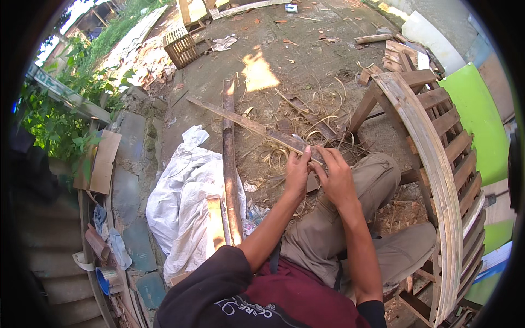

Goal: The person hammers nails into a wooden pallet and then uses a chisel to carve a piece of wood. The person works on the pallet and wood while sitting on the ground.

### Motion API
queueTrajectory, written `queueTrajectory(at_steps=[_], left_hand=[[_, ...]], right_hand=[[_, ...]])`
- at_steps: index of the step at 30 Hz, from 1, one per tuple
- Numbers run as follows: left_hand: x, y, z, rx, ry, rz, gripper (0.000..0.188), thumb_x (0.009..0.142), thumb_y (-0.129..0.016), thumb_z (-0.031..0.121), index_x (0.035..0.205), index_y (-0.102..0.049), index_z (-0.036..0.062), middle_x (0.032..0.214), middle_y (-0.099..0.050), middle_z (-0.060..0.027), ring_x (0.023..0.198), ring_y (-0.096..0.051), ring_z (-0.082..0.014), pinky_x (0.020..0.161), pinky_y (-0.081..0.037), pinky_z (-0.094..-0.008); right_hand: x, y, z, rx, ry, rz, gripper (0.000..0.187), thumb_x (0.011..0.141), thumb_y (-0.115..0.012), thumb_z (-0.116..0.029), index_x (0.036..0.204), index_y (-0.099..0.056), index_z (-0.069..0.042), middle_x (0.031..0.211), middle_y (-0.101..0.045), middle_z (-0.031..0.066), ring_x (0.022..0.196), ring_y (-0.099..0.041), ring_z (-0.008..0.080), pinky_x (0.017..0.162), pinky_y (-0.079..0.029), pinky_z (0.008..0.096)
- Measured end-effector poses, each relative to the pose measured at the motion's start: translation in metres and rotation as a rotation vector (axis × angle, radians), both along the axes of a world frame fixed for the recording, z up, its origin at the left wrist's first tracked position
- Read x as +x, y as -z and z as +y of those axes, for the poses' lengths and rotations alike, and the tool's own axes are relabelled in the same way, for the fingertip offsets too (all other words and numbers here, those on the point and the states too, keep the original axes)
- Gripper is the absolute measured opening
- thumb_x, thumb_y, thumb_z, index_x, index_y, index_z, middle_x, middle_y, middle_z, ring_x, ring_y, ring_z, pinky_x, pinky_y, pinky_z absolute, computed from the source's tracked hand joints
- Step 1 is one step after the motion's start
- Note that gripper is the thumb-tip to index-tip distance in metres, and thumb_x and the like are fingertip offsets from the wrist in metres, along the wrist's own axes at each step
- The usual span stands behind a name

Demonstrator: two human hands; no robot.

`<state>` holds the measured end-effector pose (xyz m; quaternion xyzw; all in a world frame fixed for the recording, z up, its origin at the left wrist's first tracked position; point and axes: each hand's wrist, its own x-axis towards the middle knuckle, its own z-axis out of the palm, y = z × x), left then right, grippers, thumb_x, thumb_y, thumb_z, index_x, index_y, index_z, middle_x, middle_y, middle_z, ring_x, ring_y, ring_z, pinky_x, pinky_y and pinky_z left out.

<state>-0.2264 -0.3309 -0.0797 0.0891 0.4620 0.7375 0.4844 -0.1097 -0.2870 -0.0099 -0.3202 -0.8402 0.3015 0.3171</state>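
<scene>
A long, flat strip of split bamboo or wood (240,121) slants from the upper left down to my hands, its near end just above my bent knee. My left hand (296,174) is closed around it close to that end, thumb on top. At the very tip, my right hand (334,174) pinches the strip between thumb and fingers. No tool shows clearly in either hand. Thin curled shavings (322,121) lie on the ground beyond my hands. A dark, long bamboo pole (228,158) crosses under the strip and rests along a white sack (178,210).
To my right stands a slatted wooden frame (445,145) with a curved-looking rail, near a lime-green panel (477,117). A pale plank (215,221) lies on the sack. At far left are a slatted crate (180,48), a cardboard piece (105,163) and a blue-lined cup (112,280).
</scene>
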Motion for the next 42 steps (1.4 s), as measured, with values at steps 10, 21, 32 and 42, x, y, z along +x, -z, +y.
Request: queueTrajectory(at_steps=[10,21,32,42], left_hand=[[-0.037,0.047,-0.001,0.203,-0.055,-0.436,0.060,0.103,-0.048,0.043,0.142,-0.042,-0.0025,0.143,-0.052,-0.0178,0.135,-0.050,-0.0298,0.110,-0.043,-0.0500],[-0.114,0.027,0.090,0.103,-0.312,-0.568,0.046,0.109,-0.039,0.035,0.137,-0.045,-0.0012,0.137,-0.056,-0.0180,0.129,-0.054,-0.0322,0.109,-0.046,-0.0510],[-0.043,-0.188,0.095,0.437,-0.157,0.059,0.026,0.105,-0.057,0.036,0.111,-0.062,0.0103,0.106,-0.064,-0.0011,0.099,-0.061,-0.0140,0.086,-0.052,-0.0390],[-0.005,-0.210,0.092,0.565,-0.079,0.502,0.024,0.104,-0.061,0.031,0.106,-0.067,0.0082,0.092,-0.065,0.0021,0.086,-0.060,-0.0081,0.077,-0.051,-0.0296]], right_hand=[[0.030,-0.030,0.021,-0.353,0.287,0.031,0.034,0.098,-0.066,-0.028,0.089,-0.073,0.004,0.067,-0.065,0.0108,0.062,-0.067,0.0207,0.060,-0.051,0.0319],[0.113,-0.046,0.022,-0.498,0.360,0.333,0.042,0.103,-0.060,-0.033,0.086,-0.070,0.004,0.066,-0.063,0.0038,0.056,-0.058,0.0074,0.053,-0.045,0.0243],[0.181,-0.011,0.018,-0.659,0.497,0.614,0.046,0.104,-0.058,-0.042,0.095,-0.071,0.002,0.079,-0.069,0.0053,0.067,-0.063,0.0106,0.060,-0.050,0.0256],[0.109,-0.016,0.026,0.003,0.706,0.414,0.068,0.096,-0.064,-0.049,0.138,-0.048,0.003,0.119,-0.063,0.0216,0.114,-0.061,0.0329,0.098,-0.048,0.0459]])
